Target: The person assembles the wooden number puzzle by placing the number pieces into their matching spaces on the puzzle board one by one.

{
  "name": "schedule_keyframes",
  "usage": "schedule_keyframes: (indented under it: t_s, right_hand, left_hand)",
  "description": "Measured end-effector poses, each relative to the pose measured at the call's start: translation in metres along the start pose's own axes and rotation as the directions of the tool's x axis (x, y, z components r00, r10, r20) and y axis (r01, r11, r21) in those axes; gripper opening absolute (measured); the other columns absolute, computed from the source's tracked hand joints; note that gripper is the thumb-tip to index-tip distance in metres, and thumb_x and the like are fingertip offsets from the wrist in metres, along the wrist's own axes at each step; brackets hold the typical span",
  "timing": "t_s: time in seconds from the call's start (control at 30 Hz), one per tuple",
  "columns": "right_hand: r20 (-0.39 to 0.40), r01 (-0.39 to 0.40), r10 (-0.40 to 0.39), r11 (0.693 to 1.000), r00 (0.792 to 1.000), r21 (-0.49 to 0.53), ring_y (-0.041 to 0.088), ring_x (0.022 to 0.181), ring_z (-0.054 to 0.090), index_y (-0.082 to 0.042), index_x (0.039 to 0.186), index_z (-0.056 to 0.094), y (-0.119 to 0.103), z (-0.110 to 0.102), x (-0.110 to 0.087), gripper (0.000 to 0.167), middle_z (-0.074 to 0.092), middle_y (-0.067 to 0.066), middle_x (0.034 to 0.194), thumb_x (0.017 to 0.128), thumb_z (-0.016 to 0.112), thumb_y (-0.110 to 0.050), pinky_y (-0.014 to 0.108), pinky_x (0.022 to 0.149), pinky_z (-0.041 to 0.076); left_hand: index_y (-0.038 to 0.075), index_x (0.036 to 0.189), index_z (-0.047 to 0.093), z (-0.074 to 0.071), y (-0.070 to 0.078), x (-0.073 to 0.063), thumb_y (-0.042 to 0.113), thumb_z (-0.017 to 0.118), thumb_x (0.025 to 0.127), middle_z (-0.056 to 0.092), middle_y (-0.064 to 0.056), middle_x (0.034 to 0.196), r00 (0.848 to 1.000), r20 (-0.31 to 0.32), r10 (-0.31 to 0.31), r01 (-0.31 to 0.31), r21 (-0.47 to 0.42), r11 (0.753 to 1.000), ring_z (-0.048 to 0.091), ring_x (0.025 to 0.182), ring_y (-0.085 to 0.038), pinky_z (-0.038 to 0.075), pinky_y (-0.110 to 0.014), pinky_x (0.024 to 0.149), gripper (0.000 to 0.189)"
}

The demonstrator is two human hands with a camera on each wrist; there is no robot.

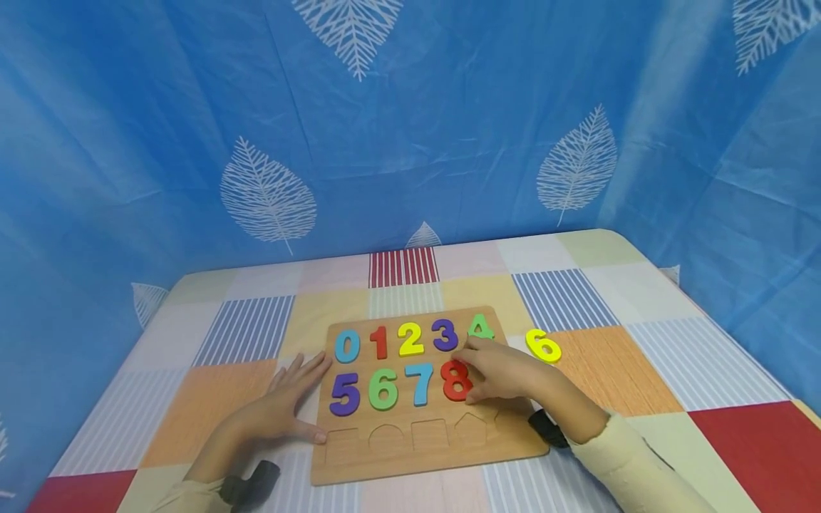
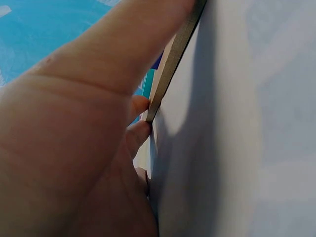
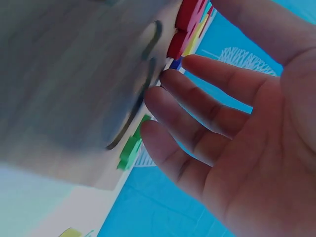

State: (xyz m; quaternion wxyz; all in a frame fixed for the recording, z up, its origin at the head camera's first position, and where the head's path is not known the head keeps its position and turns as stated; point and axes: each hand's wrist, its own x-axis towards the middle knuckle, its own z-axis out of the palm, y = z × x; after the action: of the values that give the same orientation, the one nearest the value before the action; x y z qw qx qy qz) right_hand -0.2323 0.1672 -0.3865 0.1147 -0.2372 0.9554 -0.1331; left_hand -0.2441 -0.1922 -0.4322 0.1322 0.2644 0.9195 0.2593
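A wooden number board (image 1: 385, 470) lies on the patterned cloth, with colored numerals 0 to 8 in two rows. My left hand (image 1: 279, 402) rests at its left side, fingers spread and thumb at the lower edge; in the left wrist view the fingertips meet the board's edge (image 2: 170, 64). Over the right part of the board is my right hand (image 1: 503, 367), its fingertips and thumb around the red 8 (image 1: 456, 380). The right wrist view shows those fingers extended beside the red 8 (image 3: 187, 17) and the green 4 (image 3: 129, 150), with a curved recess partly visible.
A yellow numeral piece (image 1: 534, 342) that reads as a 6 lies on the cloth to the right of the board. Geometric recesses (image 1: 430, 434) run along the board's near side. A blue leaf-print curtain (image 1: 410, 164) hangs behind the table and at both sides.
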Motion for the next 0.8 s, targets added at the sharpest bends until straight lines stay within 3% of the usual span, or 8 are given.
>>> schedule_keyframes:
  t_s: [0.27, 0.33, 0.6, 0.8]
  right_hand:
    - [-0.072, -0.003, 0.008, 0.998, 0.997, 0.061, 0.024, 0.102, 0.053, -0.005, 0.128, 0.051, 0.020, -0.011, -0.016, 0.062, 0.052, 0.014, 0.120, 0.074, 0.075, -0.028, 0.040, 0.084, 0.049]
    - [-0.096, -0.013, 0.019, 0.998, 0.995, 0.064, 0.020, 0.094, 0.052, -0.005, 0.128, 0.051, 0.029, -0.014, -0.022, 0.061, 0.053, 0.010, 0.113, 0.075, 0.074, -0.025, 0.036, 0.079, 0.049]
    - [-0.138, -0.126, 0.132, 0.991, 0.981, 0.055, 0.030, 0.099, 0.053, -0.001, 0.129, 0.047, 0.068, -0.024, -0.046, 0.064, 0.051, 0.018, 0.115, 0.075, 0.074, -0.024, 0.044, 0.079, 0.049]
    - [-0.128, -0.192, 0.197, 0.980, 0.972, 0.054, 0.024, 0.085, 0.051, 0.004, 0.126, 0.048, 0.090, -0.020, -0.055, 0.064, 0.051, 0.018, 0.104, 0.073, 0.075, -0.020, 0.034, 0.069, 0.049]
  left_hand:
    - [0.012, 0.146, 0.020, 0.000, -0.001, -0.001, 0.053, 0.077, 0.060, 0.014, -0.016, 0.152, 1.000, -0.011, 0.004, -0.004, 0.014, 1.000, -0.004, 0.136, -0.047, -0.003, -0.065, 0.105, 0.111]
    - [0.012, 0.146, 0.020, 0.000, 0.000, -0.002, 0.053, 0.077, 0.060, 0.014, -0.016, 0.152, 1.000, -0.011, 0.001, -0.001, 0.010, 1.000, -0.004, 0.136, -0.047, -0.003, -0.065, 0.105, 0.111]
    - [0.014, 0.146, 0.019, 0.001, -0.001, -0.003, 0.053, 0.076, 0.060, 0.013, -0.014, 0.153, 1.000, -0.013, -0.017, 0.017, 0.006, 1.000, -0.005, 0.137, -0.046, -0.005, -0.064, 0.106, 0.111]
    - [0.013, 0.146, 0.018, 0.001, 0.000, 0.000, 0.053, 0.076, 0.061, 0.012, -0.014, 0.153, 1.000, -0.002, -0.020, 0.020, -0.004, 1.000, -0.006, 0.137, -0.045, -0.006, -0.063, 0.106, 0.111]
